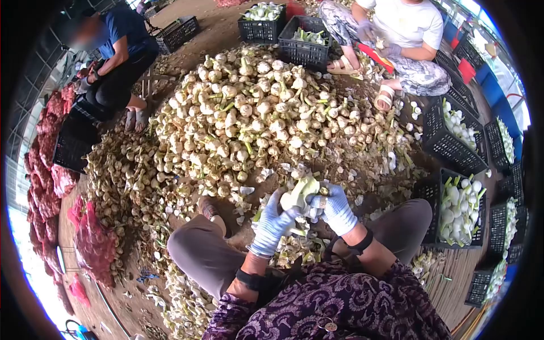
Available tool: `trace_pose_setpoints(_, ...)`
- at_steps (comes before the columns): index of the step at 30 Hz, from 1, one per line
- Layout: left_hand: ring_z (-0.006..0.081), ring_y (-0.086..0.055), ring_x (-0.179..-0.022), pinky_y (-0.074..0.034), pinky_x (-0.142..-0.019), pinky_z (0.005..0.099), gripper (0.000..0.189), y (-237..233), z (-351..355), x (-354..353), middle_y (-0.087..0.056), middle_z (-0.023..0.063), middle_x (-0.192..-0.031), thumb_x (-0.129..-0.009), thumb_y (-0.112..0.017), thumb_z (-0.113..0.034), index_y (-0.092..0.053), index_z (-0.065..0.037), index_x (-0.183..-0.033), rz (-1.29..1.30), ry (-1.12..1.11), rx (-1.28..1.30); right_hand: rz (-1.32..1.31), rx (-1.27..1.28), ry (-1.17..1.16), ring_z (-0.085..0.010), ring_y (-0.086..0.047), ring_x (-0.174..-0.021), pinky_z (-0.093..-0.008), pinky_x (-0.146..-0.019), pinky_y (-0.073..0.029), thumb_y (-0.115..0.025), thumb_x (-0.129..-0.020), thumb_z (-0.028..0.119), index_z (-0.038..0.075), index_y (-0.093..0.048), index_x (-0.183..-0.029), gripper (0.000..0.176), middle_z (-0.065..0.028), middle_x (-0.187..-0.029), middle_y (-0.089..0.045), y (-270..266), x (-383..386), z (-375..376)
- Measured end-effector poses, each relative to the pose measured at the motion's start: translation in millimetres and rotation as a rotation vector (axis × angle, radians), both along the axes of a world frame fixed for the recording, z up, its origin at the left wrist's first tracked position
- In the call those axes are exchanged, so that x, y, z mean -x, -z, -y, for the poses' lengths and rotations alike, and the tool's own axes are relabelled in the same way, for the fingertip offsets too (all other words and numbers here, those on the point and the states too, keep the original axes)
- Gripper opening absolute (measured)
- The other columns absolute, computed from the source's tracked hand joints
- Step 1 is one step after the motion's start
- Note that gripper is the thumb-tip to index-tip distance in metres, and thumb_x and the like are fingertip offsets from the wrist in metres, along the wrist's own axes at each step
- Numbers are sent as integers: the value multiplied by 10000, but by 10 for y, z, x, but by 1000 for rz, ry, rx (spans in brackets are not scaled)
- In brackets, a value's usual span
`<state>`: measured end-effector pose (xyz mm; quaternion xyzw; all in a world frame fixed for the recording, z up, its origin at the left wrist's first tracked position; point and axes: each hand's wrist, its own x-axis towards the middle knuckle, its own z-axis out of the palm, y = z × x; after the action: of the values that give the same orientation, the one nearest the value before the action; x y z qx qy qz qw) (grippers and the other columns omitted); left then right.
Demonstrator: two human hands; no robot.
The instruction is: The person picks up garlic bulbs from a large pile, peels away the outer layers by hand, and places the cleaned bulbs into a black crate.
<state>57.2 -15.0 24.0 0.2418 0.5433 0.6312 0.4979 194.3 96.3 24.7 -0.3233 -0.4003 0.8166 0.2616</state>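
Observation:
A pale garlic bulb with a green-white stem is between my two gloved hands, above the peelings on the ground. My left hand, in a white-grey glove, has its fingers closed round the bulb's left side. On the right, my right hand, gloved too, is closed at the stem side; the fingertips are partly hidden by the stem. Loose skins lie below the hands, between my legs. The large heap of garlic bulbs rises just beyond them.
A black crate of cleaned garlic stands right of my knee, with another crate behind. Two co-workers sit across the heap, at the back left and back right. Red net sacks lie at the left.

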Motion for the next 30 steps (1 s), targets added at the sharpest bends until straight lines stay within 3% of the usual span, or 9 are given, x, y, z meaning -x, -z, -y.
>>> trace_pose_setpoints(2, 190, -611, -614, -529, -542, 281, 755, 101, 12, 9, -597, 130, -918, -721, -735, -284, -360, 45, -1287, -119, -41, 74, 47, -87, -23, -77, -561, -552, -203, -495, -455, -708, -731, 109, -28, -635, -976, 290, -27, -708, -625, 77, 9, 3)
trace_pose_setpoints(5, 208, -601, -586, -525, -529, 289, 617, -303, 61, 124, -605, 129, -929, -692, -699, -172, -455, 20, -1225, 454, 137, -69, -172, 209, -90, -119, -595, -550, -225, -480, -482, -707, -691, 153, -41, -622, -878, 283, -58, -677, -613, -306, -22, 48)
trace_pose_setpoints(9, 223, -617, -602, -520, -531, 290, 472, -347, 30, 181, -604, 128, -939, -741, -695, -120, -509, 16, -1153, 605, 192, -151, -299, 194, 2, -122, -589, -540, -219, -480, -478, -669, -730, 102, -54, -607, -889, 231, -80, -736, -624, -234, 56, 75)
trace_pose_setpoints(13, 101, -585, -740, -465, -698, 216, 324, -168, -24, 163, -630, 51, -975, -816, -659, -92, -570, 21, -1106, 153, -17, -17, -87, -146, -137, -104, -572, -538, -217, -484, -465, -635, -770, 49, -25, -616, -914, 163, -72, -772, -634, -399, 67, 76)
trace_pose_setpoints(18, 85, -572, -722, -463, -686, 222, 161, -41, 2, 219, -652, 25, -825, -792, -633, -15, -659, 18, -947, 14, -174, 135, 32, -441, -323, -93, -581, -573, -214, -481, -476, -628, -801, 78, 16, -621, -921, 136, -58, -768, -633, -107, 25, 176)
trace_pose_setpoints(24, 86, -572, -756, -450, -710, 216, 180, -144, 119, 264, -656, 33, -855, -760, -653, -60, -668, 1, -928, 19, -139, -73, -782, 644, 104, -199, -618, -609, -275, -506, -524, -566, -784, 59, -48, -577, -851, 126, -178, -789, -621, -372, -69, -446)
trace_pose_setpoints(27, 87, -567, -756, -456, -710, 220, 208, -172, 105, 269, -648, 33, -847, -757, -672, -86, -661, 2, -945, 55, -162, -39, -403, 165, -98, -224, -626, -802, -291, -678, -537, -585, -797, 112, -3, -588, -944, 187, -184, -975, -619, -119, -301, -792)
trace_pose_setpoints(28, 85, -566, -758, -459, -711, 222, 218, -170, 92, 274, -647, 34, -846, -756, -678, -92, -658, 2, -952, 82, -175, -12, 209, -589, -201, -244, -624, -880, -300, -748, -525, -622, -783, 129, 55, -608, -967, 200, -142, -1032, -618, -1, -306, -797)
trace_pose_setpoints(30, 77, -561, -756, -462, -703, 217, 226, -209, 62, 257, -642, 36, -842, -754, -681, -67, -653, 6, -966, 50, -184, 22, 1067, -1572, -184, -237, -628, -873, -301, -754, -517, -663, -745, 107, 75, -639, -922, 182, -99, -1038, -623, -152, -154, -500)
